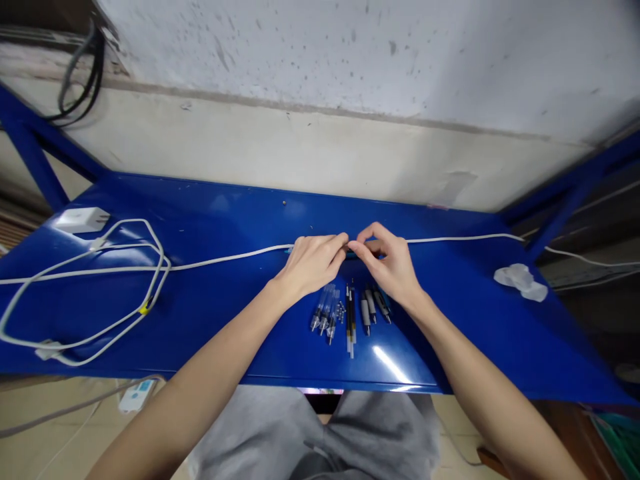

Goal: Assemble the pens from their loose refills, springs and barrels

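Note:
Above the middle of the blue shelf, my left hand (314, 262) and my right hand (389, 259) meet at their fingertips. Both hands are closed, with thumb and fingers pressed together; what they hold is too small and hidden to name. Below my left hand lie several clear pen barrels (326, 310), and small metallic pieces (341, 311) sit beside them. Dark ink refills (351, 317) with pale ends lie side by side between the hands. Several grey pen grips (371, 305) with dark tips are just below my right hand.
A white cable (235, 257) crosses the blue shelf (210, 333) behind my hands and loops at the left. A white power adapter (83, 220) is at the far left, crumpled white material (521, 281) at the right. A wall (310, 150) stands behind.

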The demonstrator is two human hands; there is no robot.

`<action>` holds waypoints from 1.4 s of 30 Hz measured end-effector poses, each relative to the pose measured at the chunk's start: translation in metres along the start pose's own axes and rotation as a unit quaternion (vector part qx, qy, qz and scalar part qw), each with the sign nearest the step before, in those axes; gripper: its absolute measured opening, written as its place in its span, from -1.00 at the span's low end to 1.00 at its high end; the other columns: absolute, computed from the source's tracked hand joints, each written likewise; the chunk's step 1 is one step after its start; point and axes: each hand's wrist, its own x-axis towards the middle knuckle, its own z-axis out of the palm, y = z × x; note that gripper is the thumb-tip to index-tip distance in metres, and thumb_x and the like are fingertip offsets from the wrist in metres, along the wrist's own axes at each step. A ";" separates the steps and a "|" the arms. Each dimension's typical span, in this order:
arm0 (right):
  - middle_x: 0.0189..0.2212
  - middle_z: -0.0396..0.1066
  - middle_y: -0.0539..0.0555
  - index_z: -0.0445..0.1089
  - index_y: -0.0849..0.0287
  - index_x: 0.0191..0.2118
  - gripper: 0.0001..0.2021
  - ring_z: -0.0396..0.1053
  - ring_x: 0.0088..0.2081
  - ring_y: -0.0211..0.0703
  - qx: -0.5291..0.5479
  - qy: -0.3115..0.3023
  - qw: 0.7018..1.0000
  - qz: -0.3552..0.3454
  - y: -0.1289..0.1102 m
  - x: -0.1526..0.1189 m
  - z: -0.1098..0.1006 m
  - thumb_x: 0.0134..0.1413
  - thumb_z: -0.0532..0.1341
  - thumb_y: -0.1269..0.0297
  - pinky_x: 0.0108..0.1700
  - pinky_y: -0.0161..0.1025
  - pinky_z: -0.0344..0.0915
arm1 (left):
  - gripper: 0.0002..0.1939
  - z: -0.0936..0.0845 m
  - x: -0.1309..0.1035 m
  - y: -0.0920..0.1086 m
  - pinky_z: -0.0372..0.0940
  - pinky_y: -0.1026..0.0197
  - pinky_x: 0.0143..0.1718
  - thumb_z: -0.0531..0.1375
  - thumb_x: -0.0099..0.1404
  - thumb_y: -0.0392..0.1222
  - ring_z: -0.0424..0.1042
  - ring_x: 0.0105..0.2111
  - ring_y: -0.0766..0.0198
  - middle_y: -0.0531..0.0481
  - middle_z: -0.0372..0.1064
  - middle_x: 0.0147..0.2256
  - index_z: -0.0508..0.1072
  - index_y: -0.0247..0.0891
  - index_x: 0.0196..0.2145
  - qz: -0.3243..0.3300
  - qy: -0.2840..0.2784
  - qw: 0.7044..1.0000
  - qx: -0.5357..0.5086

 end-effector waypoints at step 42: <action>-0.30 0.50 -0.02 0.46 0.12 -0.25 -0.87 0.36 -0.34 -0.25 -0.200 -0.349 0.915 -0.034 -0.016 -0.003 -0.010 0.14 0.38 0.45 -0.35 -0.30 0.07 | -0.60 0.003 0.002 0.000 0.00 0.23 -0.47 0.03 0.53 0.01 0.27 -0.56 0.33 0.09 0.29 -0.59 0.46 -0.20 -0.39 -0.087 0.132 0.987 -0.024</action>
